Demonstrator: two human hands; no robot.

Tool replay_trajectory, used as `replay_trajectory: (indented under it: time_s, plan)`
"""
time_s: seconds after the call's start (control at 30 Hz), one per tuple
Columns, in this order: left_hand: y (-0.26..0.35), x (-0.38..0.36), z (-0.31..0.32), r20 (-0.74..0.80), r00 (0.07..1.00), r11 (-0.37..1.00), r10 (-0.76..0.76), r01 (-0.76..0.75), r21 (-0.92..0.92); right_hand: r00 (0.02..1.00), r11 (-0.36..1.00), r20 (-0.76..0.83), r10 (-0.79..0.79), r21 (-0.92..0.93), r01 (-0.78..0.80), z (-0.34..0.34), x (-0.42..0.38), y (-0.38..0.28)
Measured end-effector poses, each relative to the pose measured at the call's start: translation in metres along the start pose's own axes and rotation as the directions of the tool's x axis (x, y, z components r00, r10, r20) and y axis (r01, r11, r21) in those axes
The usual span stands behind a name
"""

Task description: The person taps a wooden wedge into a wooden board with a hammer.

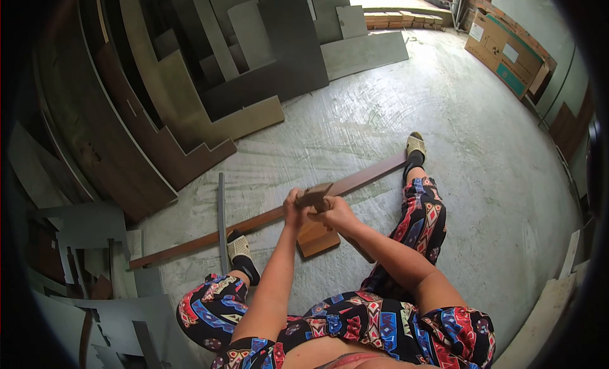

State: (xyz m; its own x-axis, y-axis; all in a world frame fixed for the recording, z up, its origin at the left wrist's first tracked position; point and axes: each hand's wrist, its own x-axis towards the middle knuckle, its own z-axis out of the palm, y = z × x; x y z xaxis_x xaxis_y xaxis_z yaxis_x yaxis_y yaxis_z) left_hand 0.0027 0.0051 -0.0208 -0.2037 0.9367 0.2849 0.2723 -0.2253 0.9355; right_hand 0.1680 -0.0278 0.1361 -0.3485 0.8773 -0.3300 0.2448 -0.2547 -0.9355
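My right hand (338, 215) is closed around what looks like a hammer, with its brown head (319, 191) above my fingers. A thin dark handle end (366, 253) shows beneath my right forearm. Close beside it, my left hand (293, 210) has its fingers curled at the head's left side; its exact grip is partly hidden. Below the hands, a reddish-brown wooden block (319, 242) lies on the floor. A long brown strip (371, 177) runs behind it, from the lower left towards my right foot.
A narrow grey bar (222, 223) crosses the long strip near my left slipper (239, 246). My right slipper (415, 144) is at the strip's far end. Cut panels (295, 58) lean at the left and back. A cardboard box (505, 52) stands at the back right.
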Motion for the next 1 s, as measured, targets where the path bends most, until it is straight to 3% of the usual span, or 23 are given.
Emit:
replay_trajectory:
  time_s: [0.1,0.13,0.23,0.4,0.57,0.67,0.77,1.0]
  plan:
    - [0.024,0.002,-0.008,-0.069,0.998,0.976,0.0,0.015,0.215,0.999,0.972,0.034,0.042,0.228,-0.049,-0.005,0.01,0.012]
    - [0.013,0.004,-0.012,-0.027,1.0,1.0,0.0,-0.001,-0.022,0.992,0.962,0.001,0.123,0.244,-0.119,-0.005,0.018,0.021]
    - [0.013,0.008,-0.015,-0.069,0.991,0.989,-0.115,0.108,-0.104,0.963,0.892,-0.082,0.258,0.403,-0.204,-0.005,0.027,0.035]
    - [0.007,0.017,-0.028,-0.169,0.962,0.96,-0.213,0.175,-0.217,0.878,0.842,-0.183,0.442,0.422,-0.336,-0.011,0.05,0.099]
    - [-0.001,0.02,-0.051,-0.262,0.86,0.853,-0.437,0.303,-0.426,0.836,0.874,-0.257,0.485,0.175,-0.453,-0.028,0.053,0.143]
    - [0.001,0.019,-0.052,-0.266,0.873,0.869,-0.408,0.282,-0.407,0.805,0.841,-0.315,0.504,-0.033,-0.539,-0.036,0.052,0.163]
    - [0.003,0.018,-0.045,-0.25,0.902,0.898,-0.352,0.251,-0.36,0.769,0.813,-0.388,0.509,-0.079,-0.578,-0.041,0.054,0.179]
    - [0.015,0.016,-0.026,-0.153,0.949,0.943,-0.277,0.237,-0.235,0.757,0.732,-0.382,0.53,-0.244,-0.636,-0.05,0.059,0.189]
